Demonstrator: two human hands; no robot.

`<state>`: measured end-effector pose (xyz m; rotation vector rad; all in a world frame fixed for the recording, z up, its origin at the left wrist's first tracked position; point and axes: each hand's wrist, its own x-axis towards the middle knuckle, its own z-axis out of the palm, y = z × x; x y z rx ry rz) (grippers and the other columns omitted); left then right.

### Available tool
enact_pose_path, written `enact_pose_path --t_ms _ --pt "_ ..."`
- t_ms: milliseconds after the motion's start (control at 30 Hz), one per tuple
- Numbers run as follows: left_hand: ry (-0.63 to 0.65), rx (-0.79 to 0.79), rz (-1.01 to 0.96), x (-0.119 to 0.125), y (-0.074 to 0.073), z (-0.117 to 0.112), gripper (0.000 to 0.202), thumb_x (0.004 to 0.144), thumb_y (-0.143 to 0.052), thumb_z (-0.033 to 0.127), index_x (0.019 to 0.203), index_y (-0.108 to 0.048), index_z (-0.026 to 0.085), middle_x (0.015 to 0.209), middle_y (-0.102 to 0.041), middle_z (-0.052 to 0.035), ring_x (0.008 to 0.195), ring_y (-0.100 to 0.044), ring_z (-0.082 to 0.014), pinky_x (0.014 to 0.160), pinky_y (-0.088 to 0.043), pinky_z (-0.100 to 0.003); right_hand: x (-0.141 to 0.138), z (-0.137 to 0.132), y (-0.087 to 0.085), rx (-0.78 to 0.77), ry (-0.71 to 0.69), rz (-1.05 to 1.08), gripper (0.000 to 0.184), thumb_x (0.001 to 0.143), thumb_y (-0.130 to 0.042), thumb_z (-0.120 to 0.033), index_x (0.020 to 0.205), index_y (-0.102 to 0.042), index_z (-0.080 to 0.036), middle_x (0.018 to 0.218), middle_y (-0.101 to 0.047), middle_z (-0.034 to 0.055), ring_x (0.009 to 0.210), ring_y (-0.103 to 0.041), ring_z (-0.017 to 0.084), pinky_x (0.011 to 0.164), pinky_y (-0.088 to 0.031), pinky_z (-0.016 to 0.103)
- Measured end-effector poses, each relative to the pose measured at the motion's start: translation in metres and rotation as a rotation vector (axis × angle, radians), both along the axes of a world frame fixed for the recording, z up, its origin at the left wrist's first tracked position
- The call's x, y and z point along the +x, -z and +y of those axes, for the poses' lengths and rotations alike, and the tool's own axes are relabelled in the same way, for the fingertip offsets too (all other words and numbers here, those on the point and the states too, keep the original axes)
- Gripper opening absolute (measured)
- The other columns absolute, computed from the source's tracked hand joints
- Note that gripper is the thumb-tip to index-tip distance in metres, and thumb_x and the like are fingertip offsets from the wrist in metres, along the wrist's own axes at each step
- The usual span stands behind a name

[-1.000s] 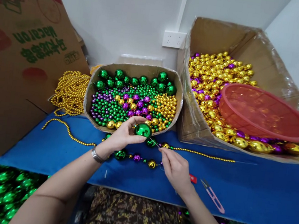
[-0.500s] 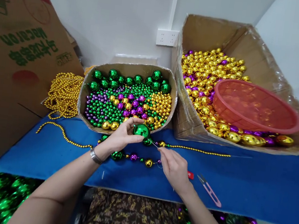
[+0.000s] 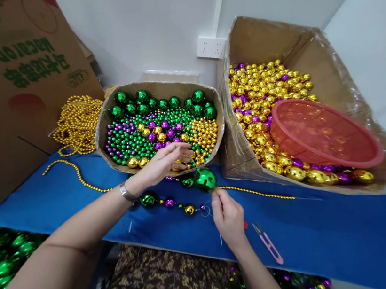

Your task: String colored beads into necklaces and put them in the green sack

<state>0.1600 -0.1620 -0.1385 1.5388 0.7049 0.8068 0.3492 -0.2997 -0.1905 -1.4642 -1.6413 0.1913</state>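
Pinching the needle in the right hand, seemingly to keep the bead skewered, with the left hand opened just left.

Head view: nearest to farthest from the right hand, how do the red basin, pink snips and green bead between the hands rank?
1. Green bead: just left of the right hand.
2. Pink snips: right, on blue tabletop.
3. Red basin: in carton, back right.

Lg shiny grn bead, on thin needle, multi-clr bead strand lying nearby
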Motion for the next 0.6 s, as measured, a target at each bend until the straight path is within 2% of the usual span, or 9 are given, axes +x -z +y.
enact_pose_path --t_ms 67,167,233,300,367,433,500,600 --pt "-0.085 0.3 0.24 0.016 -0.001 0.017 0.037 0.092 -0.049 0.042 0.116 -0.06 0.016 0.11 -0.067 -0.0131 0.099 -0.062 -0.0221 0.083 -0.049 -0.036 0.004 -0.001 -0.002 0.003 0.06 0.011 0.018 0.096 -0.043 -0.022 0.093 -0.06 -0.02 0.076 -0.07 0.0035 0.068 -0.067 0.016 0.067 -0.051 0.025" --pt "-0.03 0.755 0.743 0.045 0.007 0.041 0.021 0.087 -0.054 0.023 0.1 -0.067 0.013 0.096 -0.069 -0.0142 0.098 -0.06 -0.0268 0.088 -0.044 -0.042 0.006 -0.001 -0.005 0.009 0.084 0.01 0.017 0.096 -0.043 -0.022 0.093 -0.06 -0.02 0.077 -0.069 0.0035 0.067 -0.066 0.015 0.066 -0.05 0.025" --pt "0.021 0.894 0.985 0.062 0.016 0.051 0.018 0.085 -0.051 0.014 0.091 -0.068 0.012 0.09 -0.068 -0.0159 0.096 -0.059 -0.0296 0.084 -0.042 -0.045 0.006 -0.001 -0.005 0.004 0.083 0.002 0.017 0.096 -0.042 -0.022 0.093 -0.059 -0.02 0.077 -0.069 0.0035 0.067 -0.066 0.015 0.066 -0.049 0.025" --pt "0.035 0.931 1.077 0.073 0.022 0.056 0.02 0.083 -0.049 0.009 0.087 -0.068 0.012 0.088 -0.068 -0.0165 0.095 -0.059 -0.0303 0.081 -0.042 -0.044 0.005 -0.002 -0.005 0.002 0.082 -0.002 0.016 0.096 -0.043 -0.022 0.093 -0.059 -0.02 0.078 -0.07 0.0037 0.066 -0.065 0.015 0.066 -0.048 0.024" --pt "0.004 0.899 1.023 0.075 0.023 0.056 0.019 0.083 -0.05 0.009 0.087 -0.068 0.013 0.088 -0.068 -0.0153 0.094 -0.059 -0.0292 0.08 -0.043 -0.042 0.006 -0.003 -0.004 0.004 0.085 0.001 0.016 0.096 -0.043 -0.021 0.092 -0.058 -0.02 0.079 -0.07 0.004 0.066 -0.065 0.015 0.065 -0.048 0.024" --pt "-0.052 0.765 0.814 0.069 0.019 0.051 0.016 0.083 -0.055 0.015 0.091 -0.068 0.014 0.087 -0.069 -0.0126 0.089 -0.061 -0.0256 0.079 -0.045 -0.038 0.007 -0.005 -0.004 0.007 0.089 0.003 0.016 0.096 -0.043 -0.021 0.091 -0.058 -0.02 0.077 -0.069 0.0037 0.065 -0.065 0.015 0.065 -0.048 0.024" --pt "-0.108 0.508 0.483 0.057 0.011 0.042 0.018 0.084 -0.059 0.023 0.096 -0.068 0.014 0.089 -0.07 -0.0095 0.083 -0.063 -0.0209 0.075 -0.047 -0.033 0.009 -0.006 -0.003 0.009 0.09 0.0 0.016 0.096 -0.044 -0.021 0.09 -0.059 -0.019 0.075 -0.069 0.0033 0.065 -0.064 0.014 0.064 -0.047 0.023" --pt "-0.14 0.021 0.032 0.035 -0.001 0.026 0.024 0.082 -0.065 0.034 0.098 -0.068 0.016 0.092 -0.07 -0.0064 0.082 -0.065 -0.0163 0.067 -0.048 -0.025 0.009 -0.005 -0.002 0.006 0.083 -0.003 0.017 0.096 -0.044 -0.021 0.089 -0.059 -0.019 0.072 -0.067 0.0024 0.063 -0.064 0.014 0.065 -0.047 0.023"
